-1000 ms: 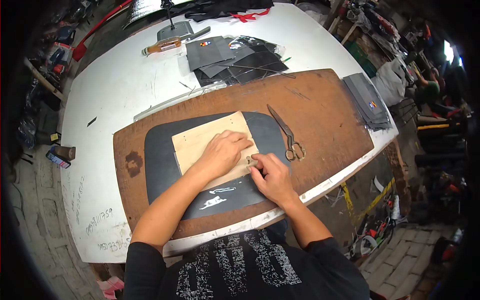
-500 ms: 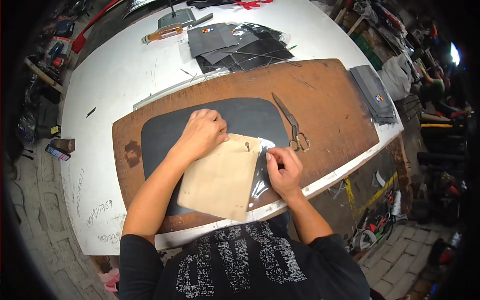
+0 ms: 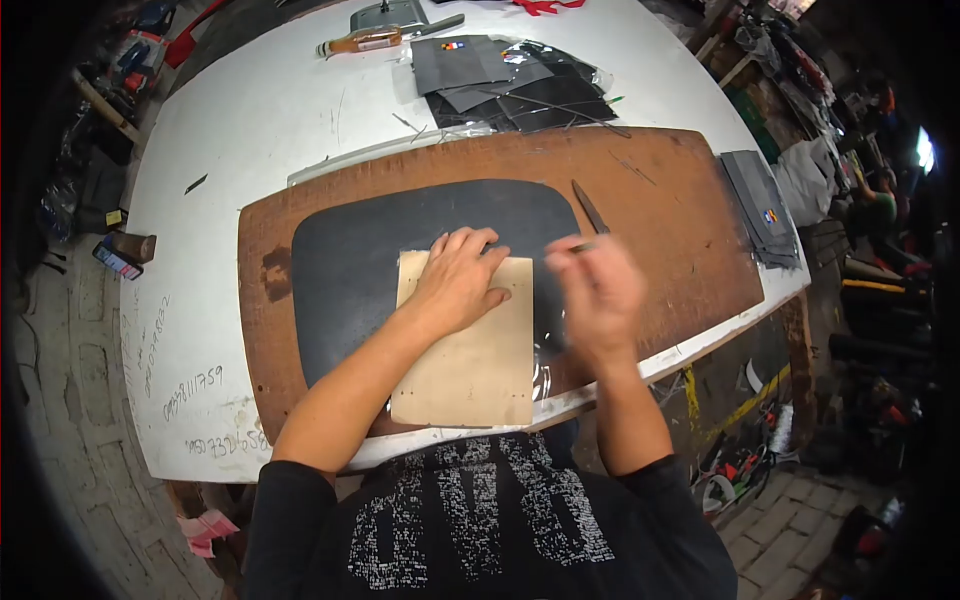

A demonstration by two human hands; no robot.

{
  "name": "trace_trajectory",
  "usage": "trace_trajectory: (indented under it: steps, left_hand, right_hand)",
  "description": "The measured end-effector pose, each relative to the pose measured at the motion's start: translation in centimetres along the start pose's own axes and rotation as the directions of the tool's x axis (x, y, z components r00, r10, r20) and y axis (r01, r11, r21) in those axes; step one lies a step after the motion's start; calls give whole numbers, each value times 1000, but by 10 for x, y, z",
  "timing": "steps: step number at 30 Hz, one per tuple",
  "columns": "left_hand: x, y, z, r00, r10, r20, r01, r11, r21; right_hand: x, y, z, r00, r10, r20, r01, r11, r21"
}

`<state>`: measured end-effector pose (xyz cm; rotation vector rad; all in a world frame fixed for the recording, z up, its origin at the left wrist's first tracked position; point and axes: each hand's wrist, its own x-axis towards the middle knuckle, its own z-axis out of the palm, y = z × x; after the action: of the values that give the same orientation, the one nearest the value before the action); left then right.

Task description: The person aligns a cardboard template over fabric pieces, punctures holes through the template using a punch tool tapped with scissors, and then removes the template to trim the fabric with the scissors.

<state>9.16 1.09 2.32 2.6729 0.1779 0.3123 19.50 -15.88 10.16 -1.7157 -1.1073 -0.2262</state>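
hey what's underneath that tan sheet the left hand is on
Clear plastic peeks out along the right edge of the tan sheet, and the dark mat extends around its upper part. The sheet hides whatever lies beneath its middle.

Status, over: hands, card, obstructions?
Left hand spread on tan card. Right hand blurred beside it, grip unclear. Card over black mat, clear plastic at edge. Scissors partly behind right hand, possibly in the way.

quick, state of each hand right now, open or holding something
Left hand: open, resting on the tan sheet.
Right hand: closed, seemingly pinching a dark object, too blurred to identify.
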Motion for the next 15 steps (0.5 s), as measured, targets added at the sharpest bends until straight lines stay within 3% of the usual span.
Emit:
trace_trajectory:
  steps: [1,4,6,9,10,12,13,15]
  left_hand:
    - [-1,2,-1,1000,-18,-1,18,1000,3]
    - [6,10,-13,996,-82,28,82,997,15]
    - [9,12,-24,979,-170,110,168,985,23]
    - [4,-27,-40,921,-379,95,387,917,-99]
    - [0,-48,-47,879,-473,50,474,861,-183]
    - [-12,-79,-60,793,-577,-196,568,817,-104]
    - [-17,-91,-68,737,-657,-162,651,753,-94]
    - [-34,-108,-71,737,-626,-254,632,772,-71]
  right_hand:
    - [10,-9,-12,994,27,-105,-27,1000,4]
    - [25,6,-23,969,138,-203,-98,976,196]
    - [13,33,-18,961,276,-23,-260,927,270]
    - [-14,67,9,902,393,177,-431,791,435]
    - [-24,74,17,879,417,229,-474,726,498]
    - [-38,92,28,840,459,289,-539,644,543]
    - [-39,97,31,821,472,320,-566,602,563]
    - [-36,99,29,784,523,335,-602,507,616]
